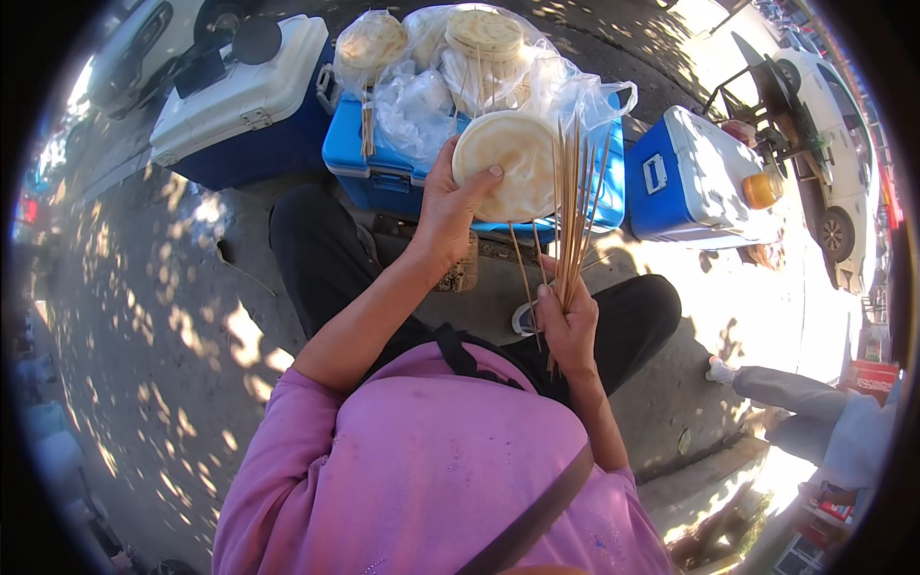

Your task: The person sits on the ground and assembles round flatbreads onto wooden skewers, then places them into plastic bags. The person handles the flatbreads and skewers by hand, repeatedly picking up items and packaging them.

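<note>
A round, pale flatbread [513, 172] is in my left hand [448, 211], the thumb pressed on its face and the fingers behind it. My right hand [572, 326] is closed around a bundle of thin wooden skewers [572, 206] that point upward beside the bread. Two skewers stand apart from the bundle and reach the bread's lower edge; whether their tips are inside it I cannot tell. Beyond my hands, a light-blue cooler [369, 192] carries clear plastic bags [412, 107] and stacked flatbreads [484, 34]. More skewers [368, 125] hang below the breads at the left.
To the left stands a white-lidded, dark-blue cooler [240, 96] with dark objects on top. A blue-and-white cooler [685, 182] at the right bears an orange-yellow jar [763, 190]. Farther right are a parked white car [839, 125] and a person's grey-trousered leg [786, 393].
</note>
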The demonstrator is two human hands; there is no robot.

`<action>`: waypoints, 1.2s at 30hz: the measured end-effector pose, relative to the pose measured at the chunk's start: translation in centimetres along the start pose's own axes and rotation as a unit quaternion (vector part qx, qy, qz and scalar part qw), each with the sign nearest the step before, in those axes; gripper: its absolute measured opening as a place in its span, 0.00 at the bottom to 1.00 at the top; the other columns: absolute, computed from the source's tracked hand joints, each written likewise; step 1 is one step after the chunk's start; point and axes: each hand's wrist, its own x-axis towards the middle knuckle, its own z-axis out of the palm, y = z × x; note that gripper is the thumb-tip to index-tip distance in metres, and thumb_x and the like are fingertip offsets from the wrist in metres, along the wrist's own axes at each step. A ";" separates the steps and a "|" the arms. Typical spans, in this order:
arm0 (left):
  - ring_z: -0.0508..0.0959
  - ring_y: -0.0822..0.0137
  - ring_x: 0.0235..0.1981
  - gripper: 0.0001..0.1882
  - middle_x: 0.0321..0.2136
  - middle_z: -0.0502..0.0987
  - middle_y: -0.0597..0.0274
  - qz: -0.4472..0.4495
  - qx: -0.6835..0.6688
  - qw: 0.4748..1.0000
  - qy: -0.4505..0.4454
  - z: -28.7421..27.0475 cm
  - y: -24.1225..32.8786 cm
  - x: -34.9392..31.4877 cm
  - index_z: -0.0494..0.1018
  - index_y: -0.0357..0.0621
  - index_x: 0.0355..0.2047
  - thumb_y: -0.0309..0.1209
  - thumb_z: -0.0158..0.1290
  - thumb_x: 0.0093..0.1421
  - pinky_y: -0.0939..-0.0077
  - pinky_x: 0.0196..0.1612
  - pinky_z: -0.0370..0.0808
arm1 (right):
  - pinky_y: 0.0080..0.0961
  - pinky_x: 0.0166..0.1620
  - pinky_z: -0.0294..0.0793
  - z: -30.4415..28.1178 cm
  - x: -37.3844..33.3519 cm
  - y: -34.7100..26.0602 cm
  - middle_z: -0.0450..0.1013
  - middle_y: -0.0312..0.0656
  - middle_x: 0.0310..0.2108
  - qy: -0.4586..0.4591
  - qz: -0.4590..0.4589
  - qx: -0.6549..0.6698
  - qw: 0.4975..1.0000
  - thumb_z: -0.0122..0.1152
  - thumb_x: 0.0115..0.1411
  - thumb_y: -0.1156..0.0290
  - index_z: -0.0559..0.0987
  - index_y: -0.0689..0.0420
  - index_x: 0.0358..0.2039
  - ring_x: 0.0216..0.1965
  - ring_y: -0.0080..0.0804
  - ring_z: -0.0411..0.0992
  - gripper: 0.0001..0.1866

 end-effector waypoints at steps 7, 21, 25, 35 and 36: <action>0.73 0.71 0.45 0.25 0.44 0.72 0.60 0.004 0.007 1.000 -0.018 0.0 -0.8 -0.2 0.62 0.40 0.53 0.23 0.55 0.55 0.74 0.47 0.73 | 0.14 0.19 0.59 1.4 1.5 -1.1 0.61 0.28 0.14 0.020 0.023 0.076 0.997 0.47 0.61 0.78 0.68 0.61 0.53 0.16 0.12 0.59 0.18; 0.74 0.71 0.46 0.26 0.45 0.72 0.61 -0.021 0.006 1.000 0.016 -1.5 -0.1 1.9 0.62 0.40 0.54 0.23 0.56 0.55 0.75 0.47 0.73 | 0.16 0.20 0.61 2.7 4.6 -1.0 0.64 0.31 0.14 0.006 0.062 0.052 0.997 0.48 0.63 0.74 0.69 0.61 0.47 0.16 0.15 0.62 0.12; 0.75 0.69 0.45 0.26 0.45 0.73 0.61 -0.006 -0.013 0.998 0.053 -2.9 1.6 3.9 0.60 0.43 0.55 0.25 0.55 0.57 0.74 0.45 0.75 | 0.19 0.22 0.65 1.7 5.9 -1.6 0.65 0.33 0.15 -0.022 0.030 -0.058 0.998 0.49 0.63 0.71 0.71 0.61 0.45 0.18 0.17 0.65 0.11; 0.73 0.57 0.52 0.27 0.55 0.66 0.50 0.016 0.027 0.999 -0.020 -3.5 3.8 4.2 0.54 0.47 0.61 0.36 0.46 0.64 0.68 0.47 0.75 | 0.19 0.21 0.64 3.2 21.8 -6.6 0.66 0.35 0.14 0.019 -0.051 0.022 0.998 0.48 0.62 0.68 0.70 0.65 0.43 0.15 0.19 0.63 0.14; 0.73 0.58 0.52 0.26 0.55 0.66 0.50 0.004 0.036 0.999 -0.011 -3.7 3.7 3.7 0.54 0.47 0.61 0.36 0.46 0.64 0.69 0.47 0.75 | 0.20 0.21 0.64 3.5 22.9 -6.3 0.67 0.36 0.14 0.022 -0.049 0.007 0.999 0.48 0.62 0.68 0.70 0.65 0.43 0.15 0.20 0.64 0.15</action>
